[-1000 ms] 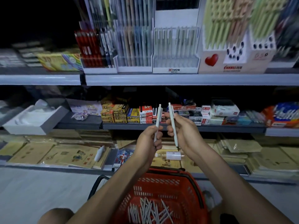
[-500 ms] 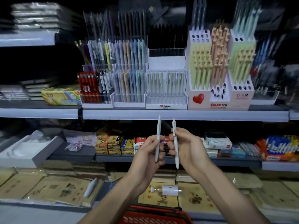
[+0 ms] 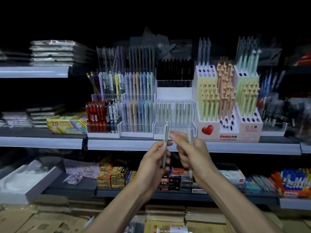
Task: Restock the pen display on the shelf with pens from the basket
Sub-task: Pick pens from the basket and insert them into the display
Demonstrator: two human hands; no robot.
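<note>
My left hand [image 3: 154,163] grips a pale pen [image 3: 165,138] held upright, its top in front of the white pen display [image 3: 175,130] on the middle shelf. My right hand [image 3: 193,156] holds a second pale pen [image 3: 190,140], also upright, with its tip poking out below the palm. The right fingers reach leftward toward the left pen. Both hands hover just below and in front of the display, whose clear front tier holds several pale pens with empty slots in the lowest row. The basket is out of view.
Left of the display stand clear racks of pastel pens [image 3: 138,113] and red pens [image 3: 96,115]. To its right is a white holder with a red heart [image 3: 207,129], filled with yellow, orange and green pens. The shelf edge [image 3: 117,143] runs below. Small boxes [image 3: 112,177] line the lower shelf.
The view has tilted up, so the basket has left the frame. Both hands rose with their pens toward the display, and the right fingers spread toward the left pen.
</note>
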